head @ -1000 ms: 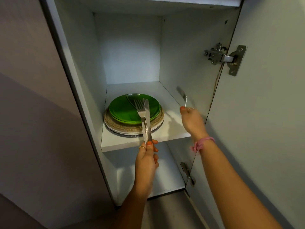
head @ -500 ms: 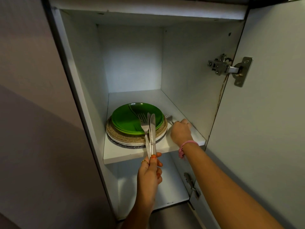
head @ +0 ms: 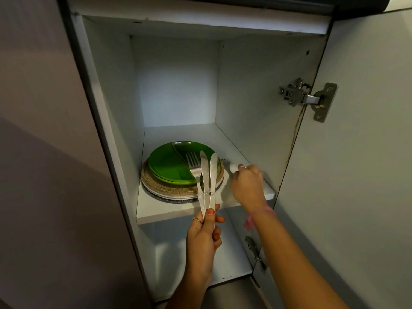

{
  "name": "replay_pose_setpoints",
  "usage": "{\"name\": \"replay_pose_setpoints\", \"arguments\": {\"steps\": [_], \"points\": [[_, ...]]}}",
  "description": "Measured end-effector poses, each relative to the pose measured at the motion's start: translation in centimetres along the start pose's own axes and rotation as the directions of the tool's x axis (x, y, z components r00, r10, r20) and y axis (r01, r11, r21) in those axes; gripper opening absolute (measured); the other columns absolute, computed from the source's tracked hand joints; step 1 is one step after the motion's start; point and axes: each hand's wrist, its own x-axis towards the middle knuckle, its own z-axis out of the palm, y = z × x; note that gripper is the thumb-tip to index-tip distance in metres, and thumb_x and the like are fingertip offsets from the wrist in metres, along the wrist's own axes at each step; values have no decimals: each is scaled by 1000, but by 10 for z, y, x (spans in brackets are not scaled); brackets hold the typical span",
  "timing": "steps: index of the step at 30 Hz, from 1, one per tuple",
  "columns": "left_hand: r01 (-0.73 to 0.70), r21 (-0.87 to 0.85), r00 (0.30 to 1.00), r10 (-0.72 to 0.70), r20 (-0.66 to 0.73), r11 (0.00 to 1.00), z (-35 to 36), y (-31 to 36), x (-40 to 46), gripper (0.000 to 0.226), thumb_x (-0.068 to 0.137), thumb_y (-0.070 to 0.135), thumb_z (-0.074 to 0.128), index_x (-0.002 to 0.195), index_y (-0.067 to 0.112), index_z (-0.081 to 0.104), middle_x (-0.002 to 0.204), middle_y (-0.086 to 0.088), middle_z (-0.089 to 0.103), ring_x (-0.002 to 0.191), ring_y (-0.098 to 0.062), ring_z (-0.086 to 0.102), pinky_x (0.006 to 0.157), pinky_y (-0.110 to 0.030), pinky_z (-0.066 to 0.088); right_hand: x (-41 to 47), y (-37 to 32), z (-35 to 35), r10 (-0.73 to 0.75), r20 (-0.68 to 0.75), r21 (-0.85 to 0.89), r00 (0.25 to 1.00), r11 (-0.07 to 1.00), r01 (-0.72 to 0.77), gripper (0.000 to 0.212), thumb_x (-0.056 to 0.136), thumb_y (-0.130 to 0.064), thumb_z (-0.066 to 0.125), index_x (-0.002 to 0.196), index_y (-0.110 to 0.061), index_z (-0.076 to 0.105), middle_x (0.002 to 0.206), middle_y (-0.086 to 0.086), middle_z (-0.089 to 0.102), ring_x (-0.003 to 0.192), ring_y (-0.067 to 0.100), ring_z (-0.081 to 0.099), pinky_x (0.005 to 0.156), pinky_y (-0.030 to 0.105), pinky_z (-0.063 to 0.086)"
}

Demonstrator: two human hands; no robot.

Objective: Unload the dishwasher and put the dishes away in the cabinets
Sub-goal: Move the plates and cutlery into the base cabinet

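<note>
Left hand: the left hand (head: 204, 233) grips a bundle of cutlery by the handles, thumb pressed on the front, a ring on one finger; it is raised in front of the shelf's front edge.
Cutlery in left hand: one fork (head: 193, 166) and two knives (head: 207, 175) stand upright, fanned slightly apart at the tips, their upper ends overlapping the view of the plates behind.
Right hand: the right hand (head: 247, 186) is curled round the handle of a second fork (head: 227, 164), low over the right part of the shelf; a ring on one finger, a pink band (head: 256, 216) at the wrist.
Second fork: tines point toward the back left, just beside the plate stack; whether it touches the shelf cannot be told.
Plates: green plates (head: 171, 162) lie on top of a speckled beige plate (head: 153, 184), with a dark-rimmed one at the bottom, all stacked on the left of the shelf.
Shelf: white shelf (head: 178, 212) inside an open cabinet (head: 178, 85).
Door: the cabinet door (head: 361, 152) stands open to the right, hung on a metal hinge (head: 307, 99).
</note>
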Motion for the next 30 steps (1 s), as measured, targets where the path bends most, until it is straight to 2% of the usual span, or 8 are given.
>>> {"name": "replay_pose_setpoints", "arguments": {"steps": [3,6,9,14,19,25,28,30], "points": [[12,-15,1000,-11,21,1000,2,-1,1,20,98,19,46,104,12,64,77,-5,60,46,-3,34,39,-15,26,-49,4,-15,50,19,487,999,872,-52,23,95,-18,50,88,-12,71,81,-4,63,79,7,59,71,19,44],[34,-58,998,-30,62,998,5,-1,-1,23,99,21,43,110,15,63,79,-6,66,56,-8,56,52,-18,43,-93,3,-13,15,261,710,965,674,-203,9,88,-27,64,90,-34,69,88,-16,69,86,-3,62,65,5,44],[47,-93,996,-40,82,995,7,-2,-3,25,98,20,42,112,20,63,99,-8,74,94,-21,69,84,-34,51,-104,2,0,104,281,776,954,560,-289,21,85,-28,67,104,-35,66,102,-14,67,98,1,60,69,9,47],[74,-115,995,-67,67,991,11,-2,-3,25,97,19,45,108,21,67,96,-8,70,93,-24,59,79,-31,47,-102,-4,-3,196,349,826,917,397,-399,16,84,-22,69,99,-24,74,92,-6,73,85,2,67,60,9,48],[117,-136,988,-102,112,984,11,-2,-3,24,94,20,49,107,15,69,96,-12,67,86,-19,59,73,-28,46,-97,1,-1,268,431,824,861,271,-497,12,81,-19,71,91,-16,75,88,2,75,91,19,69,80,31,54],[100,-146,980,-72,188,984,9,0,-1,25,95,19,46,113,15,63,97,-8,74,87,-18,71,80,-28,54,-79,2,-12,302,209,847,930,420,-327,13,90,-12,61,85,-16,72,84,8,73,77,21,68,65,27,54],[88,-100,985,-71,159,991,4,0,-1,22,97,18,46,112,16,61,99,-7,74,91,-18,71,77,-24,57,-47,9,-24,263,3,723,965,666,-184,12,90,-13,61,83,-18,70,83,5,71,82,21,67,76,33,54],[86,-63,989,-77,124,994,2,-1,0,21,96,17,47,110,18,62,93,-4,75,73,-13,69,64,-19,54,-23,13,-31,212,-50,526,976,837,-154,13,91,-14,60,94,-10,72,84,5,69,80,21,64,74,28,49]]}}
